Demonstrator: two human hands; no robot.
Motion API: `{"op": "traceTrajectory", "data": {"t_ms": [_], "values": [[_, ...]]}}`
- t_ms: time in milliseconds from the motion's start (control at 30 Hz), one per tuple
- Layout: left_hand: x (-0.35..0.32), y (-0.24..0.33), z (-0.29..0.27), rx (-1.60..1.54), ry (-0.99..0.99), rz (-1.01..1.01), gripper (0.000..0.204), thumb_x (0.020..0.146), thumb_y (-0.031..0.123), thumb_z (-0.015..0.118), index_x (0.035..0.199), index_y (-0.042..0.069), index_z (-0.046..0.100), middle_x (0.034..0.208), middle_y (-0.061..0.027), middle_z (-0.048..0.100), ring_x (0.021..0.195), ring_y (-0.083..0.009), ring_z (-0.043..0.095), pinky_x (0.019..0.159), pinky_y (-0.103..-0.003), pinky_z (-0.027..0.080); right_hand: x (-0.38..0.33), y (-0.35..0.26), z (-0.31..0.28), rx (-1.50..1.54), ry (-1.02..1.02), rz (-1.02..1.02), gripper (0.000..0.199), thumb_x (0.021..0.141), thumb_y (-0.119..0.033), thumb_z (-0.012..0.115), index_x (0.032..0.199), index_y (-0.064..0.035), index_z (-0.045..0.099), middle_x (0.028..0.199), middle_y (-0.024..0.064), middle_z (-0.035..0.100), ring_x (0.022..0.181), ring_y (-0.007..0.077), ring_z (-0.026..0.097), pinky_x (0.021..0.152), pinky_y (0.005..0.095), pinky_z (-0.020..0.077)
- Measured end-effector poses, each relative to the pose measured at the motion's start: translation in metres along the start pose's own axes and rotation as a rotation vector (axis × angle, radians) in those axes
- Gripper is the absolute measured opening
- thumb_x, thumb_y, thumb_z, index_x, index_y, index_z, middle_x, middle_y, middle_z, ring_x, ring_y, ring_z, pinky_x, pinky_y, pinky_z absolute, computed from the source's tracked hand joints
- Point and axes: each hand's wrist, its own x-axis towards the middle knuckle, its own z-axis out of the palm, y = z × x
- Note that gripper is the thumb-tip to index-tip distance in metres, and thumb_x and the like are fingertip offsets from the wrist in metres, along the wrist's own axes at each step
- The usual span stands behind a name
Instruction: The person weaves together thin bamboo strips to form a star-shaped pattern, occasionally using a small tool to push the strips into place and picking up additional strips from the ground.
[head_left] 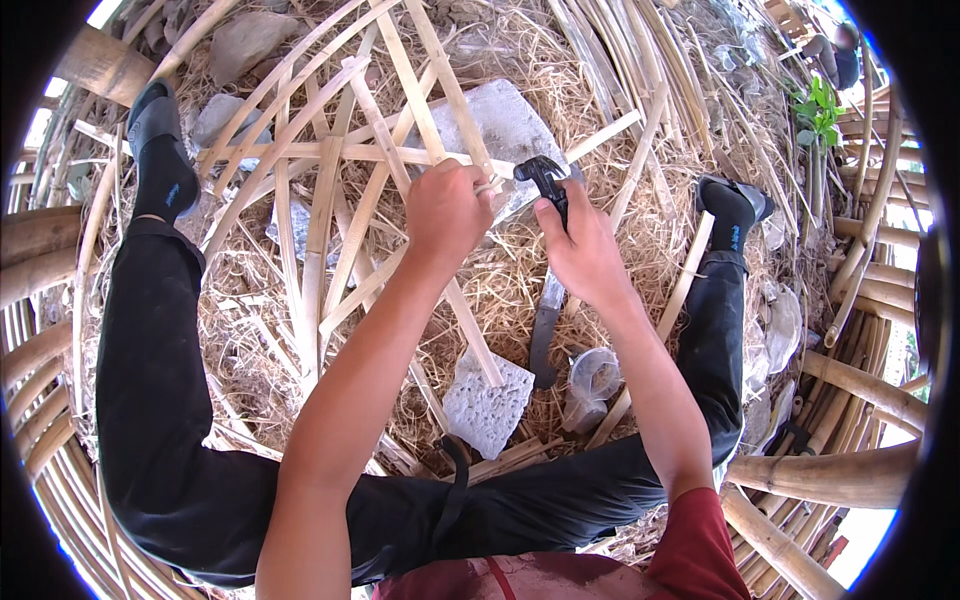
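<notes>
Loose, dry straw [640, 265], stringy and tangled, covers the ground beneath the fingers of the left hand [447, 220] and right hand [588, 255]. Flat, pale bamboo strips [323, 220] cross one another in an open lattice, some bowed into arcs; it spreads left of and beyond the left fingers, with several strips running right up to them. Just beyond both sets of fingers lies a grey stone slab [515, 115], broad, flat-faced and straight-edged. A pale, pitted block [475, 415], rough and angular, sits nearer the body than the fingers. Beside it, below the right fingers, a long, flat knife [543, 345] shows a dull, dark surface. The hammer [545, 175], its head black with a curved claw, is in the right fingers. A clear plastic cup [597, 375] lies tipped nearer the body than those fingers.

The left fingers are curled closed over the bamboo strips, their tips at a small pale bit too tiny to identify. The right fingers wrap the hammer's dark handle, thumb pressed along it.
</notes>
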Motion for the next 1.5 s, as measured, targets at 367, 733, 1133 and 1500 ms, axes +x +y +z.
{"op": "traceTrajectory", "data": {"t_ms": [367,733,1133,1500], "values": [[-0.004,-0.006,0.010,-0.034,0.093,-0.014,0.017,0.080,0.018,0.080,0.094,0.008,0.079,0.089,-0.0118,0.068,0.090,-0.0324,0.068,0.084,-0.043,0.052,0.016,-0.010,0.000,-0.098,0.123,-0.273,0.032,0.105,-0.024,0.055,0.105,0.0069,0.051,0.060,0.0267,0.061,0.061,0.0506,0.065,0.054,0.0559,0.0494],[-0.006,-0.004,0.011,0.037,0.122,0.025,0.017,0.081,0.022,0.078,0.095,0.013,0.078,0.090,-0.0066,0.070,0.090,-0.0288,0.068,0.088,-0.044,0.046,0.010,-0.001,0.016,-0.147,0.102,-0.171,0.033,0.105,-0.027,0.055,0.113,0.0053,0.048,0.069,0.0276,0.064,0.068,0.0508,0.067,0.056,0.0557,0.0502],[-0.002,-0.006,0.000,0.000,0.031,-0.002,0.027,0.083,0.020,0.079,0.105,0.005,0.078,0.090,-0.0135,0.070,0.088,-0.0325,0.068,0.086,-0.044,0.050,0.003,0.005,0.001,-0.051,0.104,-0.002,0.039,0.093,-0.017,0.068,0.115,0.0072,0.046,0.077,0.0306,0.068,0.076,0.0512,0.069,0.067,0.0530,0.0541],[-0.007,-0.008,0.000,0.039,0.058,0.038,0.025,0.082,0.021,0.081,0.103,0.007,0.080,0.090,-0.0139,0.069,0.090,-0.0327,0.068,0.086,-0.045,0.049,0.010,-0.001,0.004,-0.066,-0.066,-0.065,0.032,0.101,-0.024,0.061,0.111,0.0030,0.048,0.074,0.0305,0.066,0.074,0.0533,0.066,0.062,0.0558,0.0506]]}}
